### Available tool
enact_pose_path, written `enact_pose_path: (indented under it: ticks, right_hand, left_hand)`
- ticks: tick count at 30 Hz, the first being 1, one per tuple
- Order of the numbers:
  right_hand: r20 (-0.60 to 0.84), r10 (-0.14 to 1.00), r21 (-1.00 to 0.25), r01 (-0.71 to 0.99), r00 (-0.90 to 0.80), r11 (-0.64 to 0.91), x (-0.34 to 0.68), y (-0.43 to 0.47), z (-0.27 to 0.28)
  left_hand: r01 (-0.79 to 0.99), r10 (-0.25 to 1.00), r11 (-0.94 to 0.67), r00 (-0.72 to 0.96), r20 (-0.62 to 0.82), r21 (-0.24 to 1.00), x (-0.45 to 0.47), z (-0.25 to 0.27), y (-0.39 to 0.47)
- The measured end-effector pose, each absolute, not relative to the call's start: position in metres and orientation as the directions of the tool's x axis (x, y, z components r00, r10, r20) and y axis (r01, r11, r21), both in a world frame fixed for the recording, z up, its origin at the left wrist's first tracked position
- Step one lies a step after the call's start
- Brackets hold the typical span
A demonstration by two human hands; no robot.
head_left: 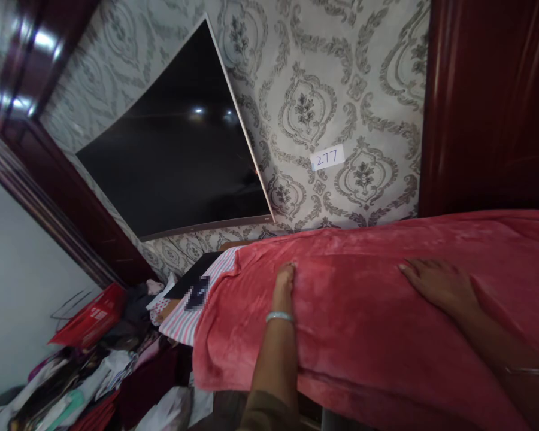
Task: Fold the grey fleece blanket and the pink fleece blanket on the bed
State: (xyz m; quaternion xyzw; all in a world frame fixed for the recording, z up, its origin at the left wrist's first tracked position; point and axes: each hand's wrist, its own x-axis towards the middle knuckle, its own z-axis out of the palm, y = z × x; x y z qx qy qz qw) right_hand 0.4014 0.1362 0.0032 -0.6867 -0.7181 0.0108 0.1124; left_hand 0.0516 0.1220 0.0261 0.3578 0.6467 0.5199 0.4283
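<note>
A red plush blanket [341,323] lies spread over a long raised surface and hangs down its near side. My left hand [286,276], below a light bangle at the wrist, is closed with its fingers curled at a fold of the blanket; the fingertips are partly hidden. To the right, my right hand [440,284] rests flat on the blanket, fingers stretched out and thumb apart. A striped cloth [179,323] shows from under the blanket's left end, with a dark, pixelated object [197,293] on it.
A large dark television [175,137] stands against the patterned wall, near a paper label [327,157] reading 277. At the lower left are a red bag [92,317] and piled clothes [72,389]. A dark wooden panel [489,108] rises at the right.
</note>
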Motion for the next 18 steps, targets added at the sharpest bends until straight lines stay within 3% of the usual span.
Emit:
enact_pose_path:
  ticks: [9,18]
  right_hand:
    - [0.109,0.993,-0.157,0.986,-0.039,0.056,0.401,0.133,0.011]
    - [0.089,0.995,-0.114,0.992,-0.049,0.059,0.401,0.133,0.010]
  left_hand:
    - [-0.069,0.982,0.187,0.029,-0.185,0.980,0.031,0.064,0.096]
    - [-0.138,0.985,0.156,-0.045,-0.164,0.978,0.040,0.042,0.102]
